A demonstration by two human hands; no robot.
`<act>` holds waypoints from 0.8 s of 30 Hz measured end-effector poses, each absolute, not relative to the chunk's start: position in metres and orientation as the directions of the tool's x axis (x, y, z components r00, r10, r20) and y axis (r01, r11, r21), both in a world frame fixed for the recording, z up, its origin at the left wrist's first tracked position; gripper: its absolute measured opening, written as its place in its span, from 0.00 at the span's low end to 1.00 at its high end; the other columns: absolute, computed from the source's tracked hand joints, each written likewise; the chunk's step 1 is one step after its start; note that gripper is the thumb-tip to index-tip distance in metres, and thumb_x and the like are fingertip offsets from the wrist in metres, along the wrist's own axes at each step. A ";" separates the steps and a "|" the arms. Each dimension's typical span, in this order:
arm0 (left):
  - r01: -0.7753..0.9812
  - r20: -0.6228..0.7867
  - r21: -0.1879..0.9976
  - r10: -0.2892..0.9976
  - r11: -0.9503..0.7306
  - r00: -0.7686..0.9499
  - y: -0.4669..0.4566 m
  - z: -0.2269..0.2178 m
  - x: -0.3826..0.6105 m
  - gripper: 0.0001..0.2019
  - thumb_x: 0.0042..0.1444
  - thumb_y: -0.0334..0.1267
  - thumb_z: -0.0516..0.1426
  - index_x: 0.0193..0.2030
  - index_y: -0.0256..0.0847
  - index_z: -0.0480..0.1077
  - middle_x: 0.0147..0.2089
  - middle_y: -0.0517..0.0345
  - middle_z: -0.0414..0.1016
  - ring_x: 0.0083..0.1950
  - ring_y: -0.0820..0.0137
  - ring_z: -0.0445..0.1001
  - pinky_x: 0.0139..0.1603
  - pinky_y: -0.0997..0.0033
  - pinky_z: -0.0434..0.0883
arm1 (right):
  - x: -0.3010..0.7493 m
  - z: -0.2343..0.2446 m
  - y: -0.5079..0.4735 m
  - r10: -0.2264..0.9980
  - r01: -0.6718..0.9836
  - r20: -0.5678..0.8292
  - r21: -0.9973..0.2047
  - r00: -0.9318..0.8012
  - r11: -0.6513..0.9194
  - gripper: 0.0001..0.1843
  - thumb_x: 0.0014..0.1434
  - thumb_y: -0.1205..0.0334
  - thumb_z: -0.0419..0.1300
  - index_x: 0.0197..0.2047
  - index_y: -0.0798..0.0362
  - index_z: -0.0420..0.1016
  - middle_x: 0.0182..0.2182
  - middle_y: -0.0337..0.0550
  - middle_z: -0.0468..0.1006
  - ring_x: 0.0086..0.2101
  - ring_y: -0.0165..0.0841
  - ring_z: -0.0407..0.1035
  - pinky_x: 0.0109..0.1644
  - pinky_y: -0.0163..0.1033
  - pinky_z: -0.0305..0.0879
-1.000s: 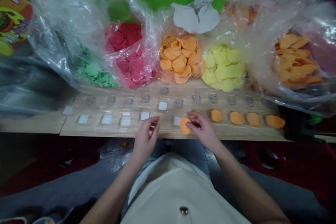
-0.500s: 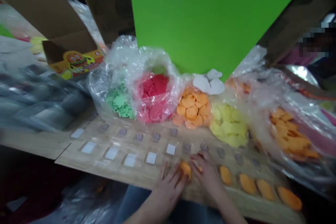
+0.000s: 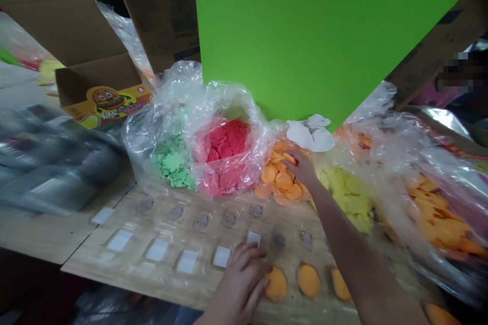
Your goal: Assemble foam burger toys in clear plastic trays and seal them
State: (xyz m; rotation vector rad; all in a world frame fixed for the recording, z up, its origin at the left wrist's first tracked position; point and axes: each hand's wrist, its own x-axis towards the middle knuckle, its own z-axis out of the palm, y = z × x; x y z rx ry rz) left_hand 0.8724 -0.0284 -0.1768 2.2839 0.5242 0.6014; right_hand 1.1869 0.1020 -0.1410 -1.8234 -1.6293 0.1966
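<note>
On the wooden board [image 3: 129, 274], your left hand [image 3: 240, 284] lies open beside one of four visible orange discs [image 3: 275, 284], six white squares [image 3: 186, 261], your right hand [image 3: 299, 167] moved up off the board to the bagged heap of orange discs [image 3: 276, 185], its grip unclear.

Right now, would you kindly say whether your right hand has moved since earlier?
Yes, forward: your right hand has left the row of flat orange discs on the wooden board and now touches the loose orange discs heaped beyond it.

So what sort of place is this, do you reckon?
Probably a small workshop where toy kits are assembled by hand: a wooden board holding rows of orange discs and white squares, bags of coloured discs, and a printed cardboard box.
</note>
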 end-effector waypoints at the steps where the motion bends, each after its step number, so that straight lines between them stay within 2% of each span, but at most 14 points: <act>1: 0.188 0.221 0.800 0.572 -0.569 0.790 -0.024 -0.169 0.873 0.13 0.57 0.38 0.50 0.49 0.48 0.67 0.52 0.53 0.67 0.59 0.63 0.59 0.60 0.57 0.56 | 1.192 -0.139 0.100 0.886 0.712 0.336 -0.702 0.321 0.008 0.20 0.45 0.50 0.62 0.40 0.52 0.73 0.42 0.47 0.73 0.46 0.39 0.64 0.55 0.49 0.56; 4: 0.088 0.085 0.973 0.692 -0.211 0.717 -0.008 -0.149 0.888 0.12 0.58 0.39 0.49 0.44 0.44 0.70 0.49 0.51 0.69 0.55 0.65 0.63 0.57 0.63 0.60 | 1.200 -0.127 0.097 0.707 0.327 0.257 -0.944 0.659 0.039 0.21 0.46 0.49 0.60 0.42 0.52 0.69 0.37 0.42 0.74 0.41 0.36 0.67 0.48 0.50 0.63; 6: -0.042 -0.031 0.996 0.739 0.080 0.673 0.006 -0.140 0.907 0.11 0.57 0.42 0.51 0.41 0.42 0.71 0.46 0.51 0.70 0.51 0.65 0.66 0.54 0.63 0.62 | 1.199 -0.116 0.095 0.634 0.027 0.112 -0.989 0.765 0.143 0.20 0.48 0.51 0.59 0.43 0.50 0.66 0.39 0.40 0.73 0.40 0.34 0.68 0.43 0.48 0.67; 8: -0.220 -0.170 0.884 0.722 0.412 0.670 0.021 -0.135 0.931 0.13 0.56 0.45 0.52 0.44 0.42 0.69 0.48 0.51 0.69 0.52 0.64 0.66 0.53 0.62 0.63 | 1.190 -0.104 0.086 0.655 -0.260 -0.045 -0.937 0.755 0.234 0.18 0.47 0.55 0.61 0.42 0.48 0.66 0.40 0.37 0.73 0.40 0.33 0.69 0.41 0.45 0.69; 10: -0.400 -0.225 0.624 0.645 0.671 0.730 0.035 -0.131 0.954 0.17 0.55 0.48 0.52 0.49 0.46 0.66 0.53 0.52 0.66 0.54 0.64 0.65 0.53 0.60 0.64 | 1.170 -0.095 0.067 0.734 -0.423 -0.149 -0.883 0.662 0.202 0.16 0.47 0.58 0.62 0.41 0.49 0.67 0.41 0.37 0.74 0.40 0.32 0.69 0.40 0.42 0.70; 12: -0.502 -0.177 0.390 0.598 0.772 0.782 0.043 -0.129 0.970 0.20 0.55 0.53 0.51 0.52 0.48 0.64 0.55 0.52 0.64 0.54 0.62 0.65 0.50 0.57 0.66 | 1.139 -0.094 0.039 0.807 -0.428 -0.199 -0.901 0.556 0.074 0.16 0.49 0.57 0.61 0.42 0.50 0.68 0.42 0.41 0.74 0.40 0.33 0.69 0.39 0.41 0.70; 13: -0.525 -0.145 0.310 0.585 0.792 0.798 0.043 -0.129 0.975 0.21 0.54 0.54 0.51 0.52 0.49 0.63 0.56 0.53 0.63 0.53 0.62 0.66 0.48 0.56 0.67 | 1.122 -0.096 0.023 0.830 -0.370 -0.198 -0.929 0.522 0.012 0.17 0.50 0.55 0.60 0.43 0.51 0.68 0.43 0.42 0.73 0.41 0.34 0.69 0.40 0.41 0.70; 14: -0.539 -0.128 0.251 0.579 0.804 0.805 0.042 -0.131 0.976 0.21 0.54 0.53 0.51 0.52 0.48 0.63 0.56 0.53 0.64 0.52 0.62 0.67 0.47 0.56 0.68 | 1.104 -0.099 0.008 0.842 -0.261 -0.167 -0.965 0.513 -0.032 0.18 0.51 0.54 0.59 0.44 0.51 0.68 0.43 0.43 0.73 0.41 0.35 0.69 0.41 0.42 0.69; 16: -0.536 -0.153 0.170 0.560 0.827 0.814 0.031 -0.136 0.968 0.20 0.53 0.49 0.54 0.51 0.46 0.65 0.53 0.54 0.67 0.48 0.65 0.69 0.47 0.61 0.69 | 1.071 -0.109 -0.022 0.851 0.076 -0.009 -0.995 0.525 -0.057 0.18 0.51 0.54 0.59 0.44 0.51 0.68 0.42 0.44 0.73 0.42 0.36 0.68 0.45 0.44 0.66; 18: -0.499 -0.250 0.132 0.516 0.856 0.819 0.016 -0.143 0.948 0.18 0.52 0.46 0.57 0.48 0.41 0.67 0.48 0.54 0.70 0.45 0.68 0.71 0.46 0.65 0.69 | 1.048 -0.120 -0.044 0.864 0.400 0.161 -0.915 0.478 -0.051 0.16 0.51 0.55 0.59 0.43 0.51 0.69 0.43 0.45 0.72 0.44 0.37 0.65 0.51 0.47 0.61; 19: -0.476 -0.300 0.143 0.496 0.868 0.815 0.008 -0.146 0.935 0.18 0.51 0.44 0.58 0.47 0.39 0.67 0.47 0.53 0.71 0.44 0.68 0.72 0.46 0.66 0.70 | 1.041 -0.124 -0.053 0.876 0.496 0.201 -0.867 0.438 -0.049 0.15 0.52 0.55 0.58 0.42 0.51 0.69 0.43 0.46 0.72 0.45 0.38 0.64 0.53 0.47 0.59; 21: -0.409 -0.380 0.252 0.478 0.877 0.791 -0.007 -0.150 0.908 0.19 0.47 0.41 0.61 0.46 0.38 0.67 0.46 0.52 0.72 0.43 0.67 0.72 0.45 0.67 0.70 | 1.032 -0.132 -0.064 0.925 0.511 0.145 -0.857 0.351 -0.060 0.14 0.52 0.55 0.57 0.41 0.52 0.70 0.42 0.46 0.71 0.45 0.37 0.64 0.52 0.46 0.59; 24: -0.264 -0.449 0.497 0.505 0.827 0.737 -0.019 -0.151 0.877 0.21 0.45 0.32 0.63 0.48 0.38 0.65 0.46 0.51 0.72 0.42 0.67 0.73 0.43 0.69 0.71 | 1.024 -0.142 -0.071 0.965 0.236 -0.139 -0.953 0.222 -0.191 0.14 0.54 0.52 0.56 0.39 0.53 0.70 0.36 0.43 0.73 0.38 0.33 0.67 0.43 0.39 0.64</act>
